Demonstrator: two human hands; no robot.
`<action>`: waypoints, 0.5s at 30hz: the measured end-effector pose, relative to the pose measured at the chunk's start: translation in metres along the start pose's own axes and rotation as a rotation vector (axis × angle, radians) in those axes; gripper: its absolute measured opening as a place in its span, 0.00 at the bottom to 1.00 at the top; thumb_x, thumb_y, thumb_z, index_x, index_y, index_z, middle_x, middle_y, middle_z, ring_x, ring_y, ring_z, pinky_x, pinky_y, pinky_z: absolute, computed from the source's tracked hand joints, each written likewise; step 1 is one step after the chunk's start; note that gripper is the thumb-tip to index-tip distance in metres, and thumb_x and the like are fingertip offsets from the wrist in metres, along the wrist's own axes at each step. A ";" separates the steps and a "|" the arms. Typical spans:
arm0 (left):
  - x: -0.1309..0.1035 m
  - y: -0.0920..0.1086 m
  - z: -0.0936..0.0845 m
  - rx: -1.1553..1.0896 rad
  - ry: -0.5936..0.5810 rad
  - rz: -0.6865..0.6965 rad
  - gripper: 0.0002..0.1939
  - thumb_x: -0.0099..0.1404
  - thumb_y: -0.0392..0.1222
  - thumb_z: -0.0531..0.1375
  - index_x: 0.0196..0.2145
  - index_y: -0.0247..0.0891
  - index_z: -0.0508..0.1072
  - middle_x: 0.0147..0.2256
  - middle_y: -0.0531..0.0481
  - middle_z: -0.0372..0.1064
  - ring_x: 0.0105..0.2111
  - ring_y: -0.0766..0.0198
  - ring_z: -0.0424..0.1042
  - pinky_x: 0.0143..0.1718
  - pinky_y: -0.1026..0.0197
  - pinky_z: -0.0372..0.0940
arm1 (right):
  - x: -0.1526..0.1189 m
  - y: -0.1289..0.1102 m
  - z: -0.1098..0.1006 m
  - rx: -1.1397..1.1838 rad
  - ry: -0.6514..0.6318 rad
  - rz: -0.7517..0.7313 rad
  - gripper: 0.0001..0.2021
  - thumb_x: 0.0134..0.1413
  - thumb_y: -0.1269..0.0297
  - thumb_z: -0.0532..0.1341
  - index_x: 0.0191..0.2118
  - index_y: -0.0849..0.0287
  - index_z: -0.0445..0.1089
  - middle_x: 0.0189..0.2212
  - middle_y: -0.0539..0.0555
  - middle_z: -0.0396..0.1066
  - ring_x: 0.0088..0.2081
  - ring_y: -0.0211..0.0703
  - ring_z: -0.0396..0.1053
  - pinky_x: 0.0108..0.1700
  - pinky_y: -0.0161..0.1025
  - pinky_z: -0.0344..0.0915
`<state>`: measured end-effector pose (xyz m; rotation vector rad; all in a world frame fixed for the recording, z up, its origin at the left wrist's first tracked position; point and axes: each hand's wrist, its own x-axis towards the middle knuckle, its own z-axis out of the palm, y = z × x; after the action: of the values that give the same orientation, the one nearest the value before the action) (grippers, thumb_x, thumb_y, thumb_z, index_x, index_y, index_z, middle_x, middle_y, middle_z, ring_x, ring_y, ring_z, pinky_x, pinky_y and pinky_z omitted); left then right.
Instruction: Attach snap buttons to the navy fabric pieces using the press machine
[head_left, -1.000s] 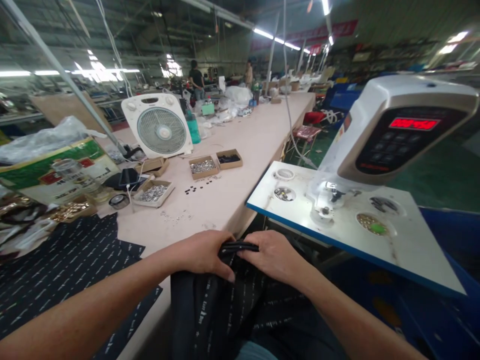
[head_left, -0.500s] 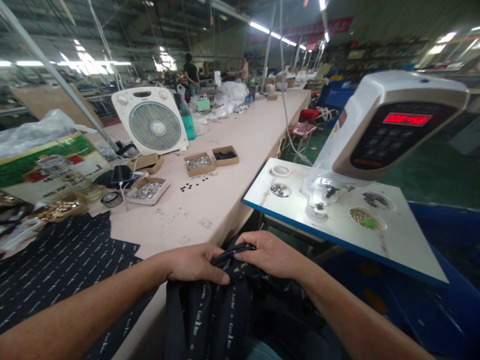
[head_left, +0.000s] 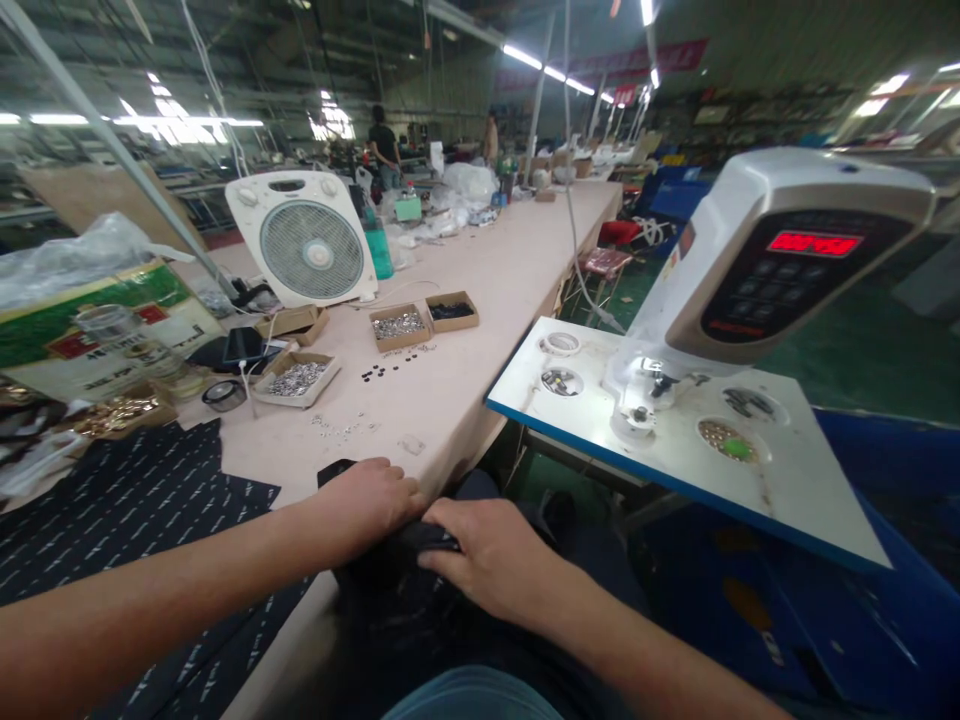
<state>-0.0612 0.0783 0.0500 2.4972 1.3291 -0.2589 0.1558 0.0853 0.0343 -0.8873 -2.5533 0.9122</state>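
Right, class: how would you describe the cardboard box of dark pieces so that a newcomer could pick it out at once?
Find the white box fan standing on the long pale table. In the picture, just right of its base, two small boxes sit side by side; take the right-hand box. It holds dark pieces, while its neighbour holds shiny silvery ones.

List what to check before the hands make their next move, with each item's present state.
1. Right hand pinching the dark cloth: ok.
2. Left hand gripping that cloth: cannot tell; its fingertips are hidden.
3. Both hands apart from the machine: ok.
4. Machine display lit: ok, glowing red.
5. Black pieces all boxed: not ok; several lie loose on the tabletop.
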 end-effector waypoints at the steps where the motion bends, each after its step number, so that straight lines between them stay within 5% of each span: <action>1: -0.004 -0.004 0.002 0.102 0.027 0.023 0.07 0.59 0.30 0.58 0.34 0.39 0.74 0.33 0.44 0.73 0.37 0.53 0.72 0.42 0.53 0.62 | 0.000 -0.004 0.007 -0.049 0.005 -0.015 0.11 0.56 0.57 0.66 0.43 0.55 0.72 0.38 0.52 0.77 0.39 0.46 0.73 0.39 0.37 0.60; 4: -0.017 -0.007 0.013 0.027 0.057 -0.012 0.09 0.59 0.29 0.55 0.35 0.38 0.72 0.35 0.46 0.71 0.37 0.56 0.70 0.39 0.57 0.61 | 0.000 -0.007 0.014 -0.158 0.010 -0.012 0.16 0.54 0.55 0.67 0.46 0.54 0.71 0.40 0.52 0.77 0.39 0.48 0.72 0.40 0.40 0.60; 9: -0.023 0.010 0.046 -0.711 0.213 -0.223 0.10 0.54 0.29 0.52 0.31 0.37 0.71 0.29 0.54 0.67 0.32 0.64 0.66 0.34 0.64 0.58 | -0.001 0.008 -0.006 -0.225 -0.005 -0.003 0.04 0.58 0.64 0.63 0.33 0.58 0.72 0.35 0.53 0.74 0.38 0.44 0.70 0.41 0.39 0.57; 15: -0.007 0.047 0.061 -1.467 0.169 -0.326 0.08 0.51 0.35 0.56 0.32 0.36 0.70 0.26 0.55 0.65 0.27 0.66 0.63 0.29 0.65 0.56 | -0.010 0.020 -0.031 0.204 -0.069 0.089 0.07 0.58 0.71 0.59 0.36 0.58 0.75 0.33 0.50 0.75 0.36 0.40 0.71 0.38 0.33 0.61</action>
<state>-0.0267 0.0272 0.0032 1.0746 1.2248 0.6546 0.1863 0.1059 0.0447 -0.9281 -2.4383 1.2243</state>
